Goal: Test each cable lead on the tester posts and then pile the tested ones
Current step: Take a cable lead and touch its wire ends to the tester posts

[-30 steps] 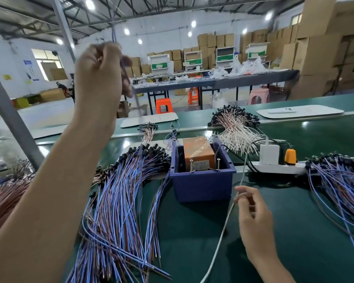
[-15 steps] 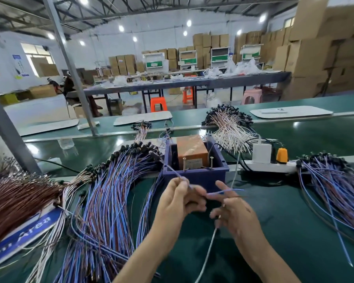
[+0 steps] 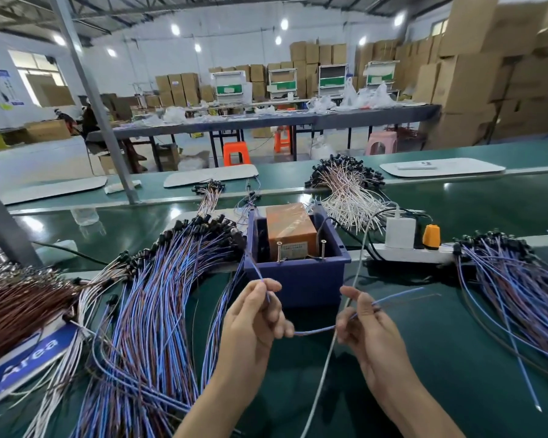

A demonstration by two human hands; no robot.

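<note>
Two grips, left hand (image 3: 253, 324) and right hand (image 3: 369, 333), clamp one blue lead (image 3: 314, 330) (it sags between them).

Hidden behind left hand (image 3: 253, 320) fingers: stretch of thin blue cable lead (image 3: 314, 330). Motion-blurred beyond right hand (image 3: 367, 330): lead's free end. Too small to read: label (image 3: 295, 248) on tape-wrapped orange box (image 3: 290, 226). Cut by left edge: blue sign with white lettering (image 3: 29, 358), only "Area" legible; dense brown wire bundle (image 3: 16, 305). Cut by right edge: blue-and-brown lead pile (image 3: 519, 289).
</note>
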